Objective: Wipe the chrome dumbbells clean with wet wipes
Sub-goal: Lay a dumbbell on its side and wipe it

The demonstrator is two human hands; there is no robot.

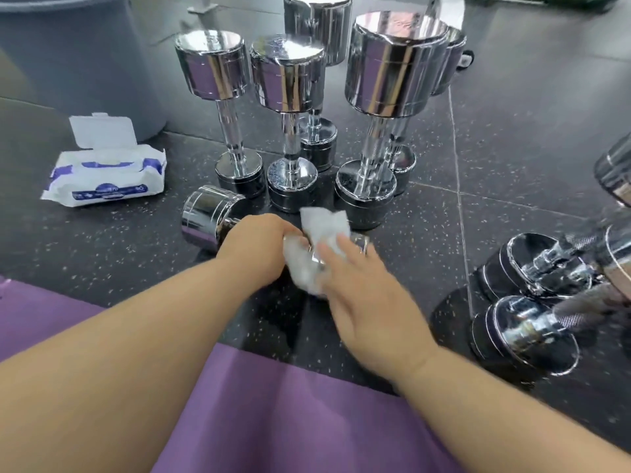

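Observation:
A small chrome dumbbell (208,218) lies on its side on the dark floor in front of me. My left hand (259,244) grips its handle. My right hand (362,288) presses a white wet wipe (322,233) against the dumbbell's right head, which the wipe and fingers mostly hide. Behind it several chrome dumbbells stand upright on end, among them a large one (392,66) at the back right. An opened pack of wet wipes (106,175) with its lid up lies on the floor at the left.
More chrome dumbbells (532,268) lie on their sides at the right. A grey round bin (78,56) stands at the back left. Purple fabric (290,414) covers my lap at the bottom. The floor is speckled black rubber tile (512,158).

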